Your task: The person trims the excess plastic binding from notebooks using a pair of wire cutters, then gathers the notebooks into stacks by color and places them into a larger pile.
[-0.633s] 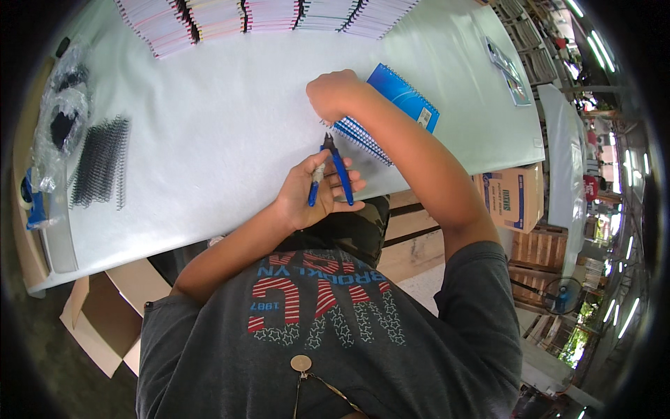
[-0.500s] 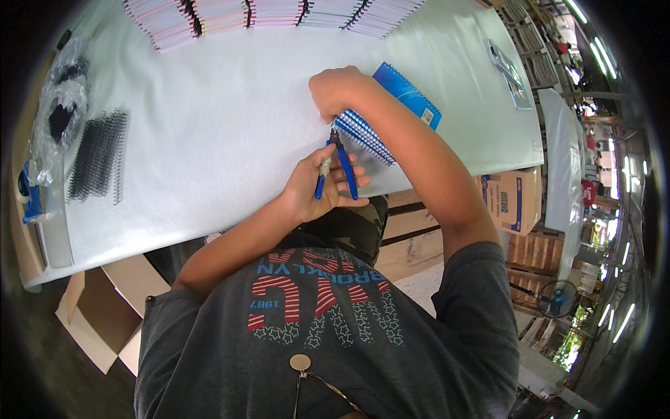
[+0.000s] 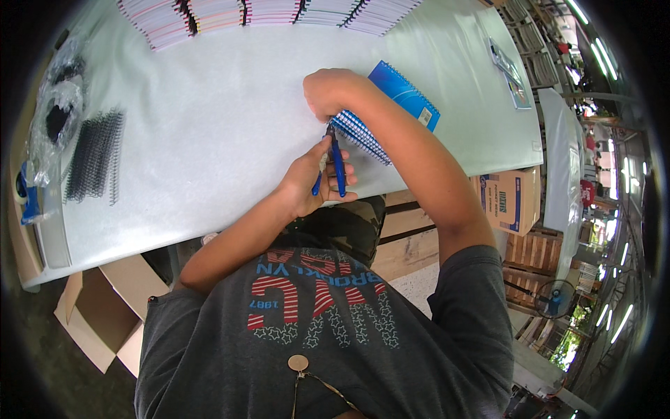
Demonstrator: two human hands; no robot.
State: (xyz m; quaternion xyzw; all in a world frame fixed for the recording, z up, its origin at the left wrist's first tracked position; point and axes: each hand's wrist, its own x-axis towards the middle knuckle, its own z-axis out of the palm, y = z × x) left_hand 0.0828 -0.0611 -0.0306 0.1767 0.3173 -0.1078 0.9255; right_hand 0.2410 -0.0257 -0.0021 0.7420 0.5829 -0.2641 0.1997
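My left hand (image 3: 305, 183) grips blue-handled wire cutters (image 3: 338, 164), the fingers spread along the handles. The cutter jaws meet the left end of a stack of spiral-bound notebooks (image 3: 361, 137), whose blue-and-white coil edges face me. Curled at that same end, just beyond the jaws, is my right hand (image 3: 328, 94); its fingertips are largely hidden, and what they pinch cannot be made out. My right forearm crosses above the stack. Behind it shows a notebook with a blue cover (image 3: 399, 94), its coil along the far right side.
Several stacks of bound books (image 3: 272, 12) line the far table edge. Black plastic coils (image 3: 95, 157) lie at left beside clear plastic wrapping (image 3: 59, 115). A flat clear packet (image 3: 509, 73) rests at far right. Cartons stand on the floor: one open (image 3: 105, 311), one printed (image 3: 513, 202).
The cutter handles have come closer together as my left fingers squeezed. Both hands have shifted slightly left.
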